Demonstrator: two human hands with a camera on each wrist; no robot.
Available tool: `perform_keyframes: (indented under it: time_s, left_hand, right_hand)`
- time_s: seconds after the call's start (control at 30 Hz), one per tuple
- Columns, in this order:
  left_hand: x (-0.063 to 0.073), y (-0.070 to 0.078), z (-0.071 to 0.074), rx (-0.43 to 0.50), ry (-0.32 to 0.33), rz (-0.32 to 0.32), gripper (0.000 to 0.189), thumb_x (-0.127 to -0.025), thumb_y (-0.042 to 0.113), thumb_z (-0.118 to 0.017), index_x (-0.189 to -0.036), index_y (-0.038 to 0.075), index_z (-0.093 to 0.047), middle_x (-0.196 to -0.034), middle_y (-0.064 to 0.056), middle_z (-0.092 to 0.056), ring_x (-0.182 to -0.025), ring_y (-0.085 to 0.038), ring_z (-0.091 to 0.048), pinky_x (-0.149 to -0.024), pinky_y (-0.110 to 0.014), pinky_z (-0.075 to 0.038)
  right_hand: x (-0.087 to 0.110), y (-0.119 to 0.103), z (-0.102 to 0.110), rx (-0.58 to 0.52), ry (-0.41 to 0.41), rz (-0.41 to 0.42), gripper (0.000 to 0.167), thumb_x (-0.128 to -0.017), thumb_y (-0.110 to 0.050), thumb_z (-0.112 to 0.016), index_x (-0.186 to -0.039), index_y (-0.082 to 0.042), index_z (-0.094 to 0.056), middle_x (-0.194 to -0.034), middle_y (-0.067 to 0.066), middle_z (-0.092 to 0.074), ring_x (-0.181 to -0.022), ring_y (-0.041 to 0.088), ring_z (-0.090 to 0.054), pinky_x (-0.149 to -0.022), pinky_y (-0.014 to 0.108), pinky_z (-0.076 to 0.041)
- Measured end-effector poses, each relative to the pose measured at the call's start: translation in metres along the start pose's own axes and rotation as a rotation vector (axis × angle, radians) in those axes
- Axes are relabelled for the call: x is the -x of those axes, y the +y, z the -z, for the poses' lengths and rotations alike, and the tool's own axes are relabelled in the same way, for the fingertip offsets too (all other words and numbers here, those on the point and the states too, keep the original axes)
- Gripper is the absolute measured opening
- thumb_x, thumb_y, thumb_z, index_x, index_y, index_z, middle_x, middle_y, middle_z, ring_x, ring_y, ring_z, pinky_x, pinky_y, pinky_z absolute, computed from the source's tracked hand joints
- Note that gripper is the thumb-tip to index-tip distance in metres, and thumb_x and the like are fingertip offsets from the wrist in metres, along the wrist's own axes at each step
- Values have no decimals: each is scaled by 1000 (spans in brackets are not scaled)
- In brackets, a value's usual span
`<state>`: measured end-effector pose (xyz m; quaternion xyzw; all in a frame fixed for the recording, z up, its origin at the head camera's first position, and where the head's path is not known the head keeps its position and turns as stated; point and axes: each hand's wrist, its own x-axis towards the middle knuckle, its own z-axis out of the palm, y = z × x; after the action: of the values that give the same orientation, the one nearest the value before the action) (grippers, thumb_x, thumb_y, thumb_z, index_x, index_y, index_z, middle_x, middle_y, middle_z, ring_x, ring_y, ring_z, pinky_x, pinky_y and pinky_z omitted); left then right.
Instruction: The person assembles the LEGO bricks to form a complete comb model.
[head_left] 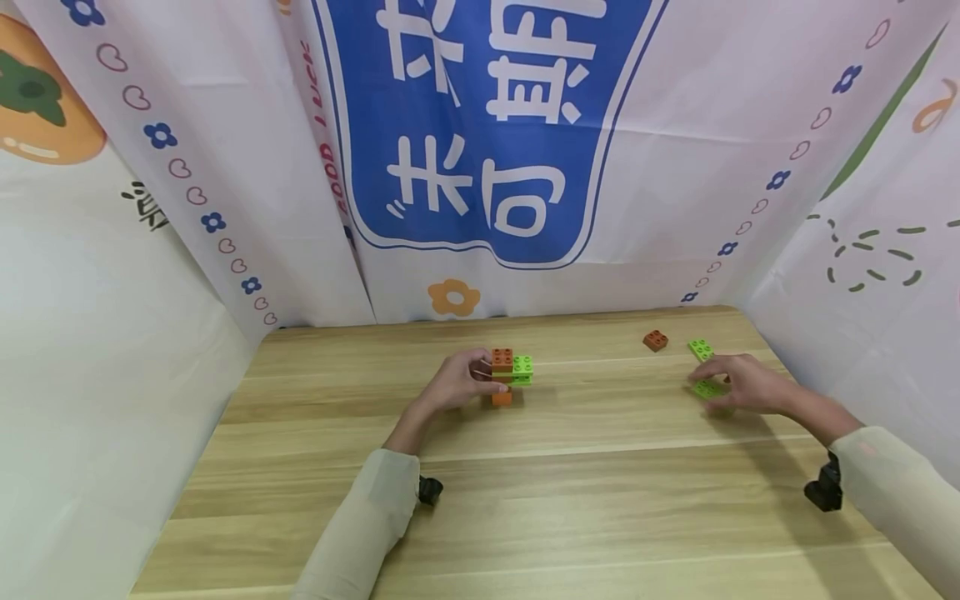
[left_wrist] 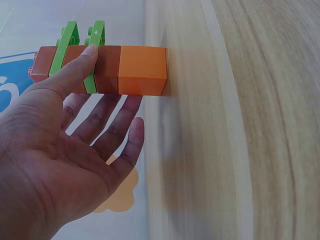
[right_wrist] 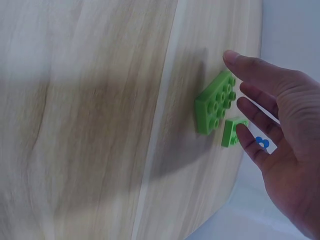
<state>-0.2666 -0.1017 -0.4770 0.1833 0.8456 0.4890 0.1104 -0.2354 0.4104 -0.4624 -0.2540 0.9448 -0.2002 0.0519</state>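
On the table stands an upright stack of toy building bricks, with an orange brick at its foot. Higher up are reddish-brown bricks and two green plates jutting out to one side. My left hand pinches this stack, thumb on the near side and fingers behind it. Over at the right, my right hand hovers with spread fingers and holds nothing. Its thumb and fingertips are close about a studded green plate. Just past that plate lies another green plate, partly behind a finger.
A loose reddish-brown brick lies near the back right of the wooden table. Printed white cloth hangs behind the table and along both sides. Dark wrist cameras sit at the sleeve cuffs.
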Motion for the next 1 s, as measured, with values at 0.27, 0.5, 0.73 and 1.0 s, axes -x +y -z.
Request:
perform_keyframes:
  time_s: [0.27,0.5,0.73,1.0]
  left_hand:
    - [-1,-2,-1,-4,-3,-6,28,-89,16,-88,-106,8,-67,-112,-10,-76,-98,-20,-73,-88,-37,-61]
    - [0,-1,-1,1,4,-3,28,-89,15,-88,-107,8,-68,-112,-10,-76,-98,-20,-73,-89,-37,-61]
    - [0,1,0,-2,4,7,28,-89,15,-88,-107,9,-69,-112,-9,-76,-99,-20,-72,-90,-37,-60]
    - [0,3,0,-12,1,1,27,-89,15,-88,-106,8,-68,-112,-10,-76,-98,-20,-73,-90,-37,-61]
  right_hand:
    - [4,8,-1,18,13,-28,59,-73,-23,-99,-121,1,-75,-119,19,-75,-106,38,-71,-85,51,-61]
    - [8,15,-2,67,29,-13,59,-72,-21,-99,-121,3,-75,-111,15,-76,-95,27,-72,-78,38,-60]
    - [7,16,-2,73,10,-40,59,-72,-21,-99,-120,1,-76,-107,11,-76,-92,21,-70,-78,38,-60]
    - [6,19,-3,76,-4,-54,55,-74,-16,-98,-120,3,-75,-102,7,-74,-89,16,-67,-72,31,-56]
